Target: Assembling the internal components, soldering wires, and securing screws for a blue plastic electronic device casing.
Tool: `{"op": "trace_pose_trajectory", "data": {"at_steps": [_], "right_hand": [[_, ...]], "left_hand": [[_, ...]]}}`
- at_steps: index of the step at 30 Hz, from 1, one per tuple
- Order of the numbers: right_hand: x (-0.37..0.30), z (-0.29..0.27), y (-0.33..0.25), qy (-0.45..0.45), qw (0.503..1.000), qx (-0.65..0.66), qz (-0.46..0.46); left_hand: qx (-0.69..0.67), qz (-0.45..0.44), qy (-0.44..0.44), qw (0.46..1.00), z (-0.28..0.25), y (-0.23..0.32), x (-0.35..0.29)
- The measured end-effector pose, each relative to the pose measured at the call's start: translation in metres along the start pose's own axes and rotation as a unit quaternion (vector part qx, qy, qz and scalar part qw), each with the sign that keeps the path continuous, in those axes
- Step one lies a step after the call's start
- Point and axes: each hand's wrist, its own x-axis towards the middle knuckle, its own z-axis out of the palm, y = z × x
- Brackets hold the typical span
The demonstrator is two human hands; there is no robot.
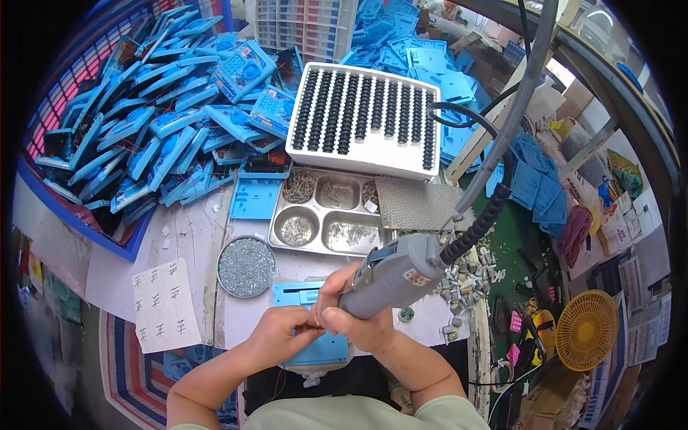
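Observation:
My right hand is wrapped round a grey electric screwdriver, which tilts down to the left; a coiled cable runs up from its rear end. Right beside it, the fingers of my left hand are pinched together near the screwdriver's front end. What they hold, if anything, is hidden. Beneath both hands lies a light blue plastic casing with a dark slot along its upper part. The screwdriver's tip is covered by my fingers.
A round bowl of small screws stands left of the casing. Behind are a steel compartment tray and a white tray with black ribbed parts. A blue crate overflows with blue casings at left. Small metal parts lie at right.

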Motion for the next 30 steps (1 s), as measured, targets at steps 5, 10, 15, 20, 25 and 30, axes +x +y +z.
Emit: {"op": "trace_pose_trajectory", "data": {"at_steps": [5,10,15,20,25,30], "right_hand": [[0.002,-0.003,-0.002,-0.007,1.000,-0.024,-0.016],[0.000,-0.008,0.000,0.000,0.999,-0.047,0.004],[0.002,-0.006,-0.002,0.025,0.998,-0.052,0.037],[-0.002,-0.011,-0.001,0.048,0.995,0.016,0.081],[-0.018,-0.016,-0.009,0.078,0.997,-0.021,0.007],[-0.043,-0.016,-0.003,0.048,0.998,-0.038,0.008]], "left_hand": [[0.060,0.013,-0.027,0.998,-0.004,0.002,0.008],[0.095,0.009,-0.076,0.993,-0.009,0.007,0.018],[0.146,0.048,-0.092,0.984,-0.007,0.004,0.025],[0.129,0.062,-0.132,0.981,-0.006,0.001,0.030],[0.142,0.032,0.006,0.989,-0.021,-0.020,0.021],[0.154,-0.058,0.106,0.981,-0.024,-0.039,-0.010]]}}
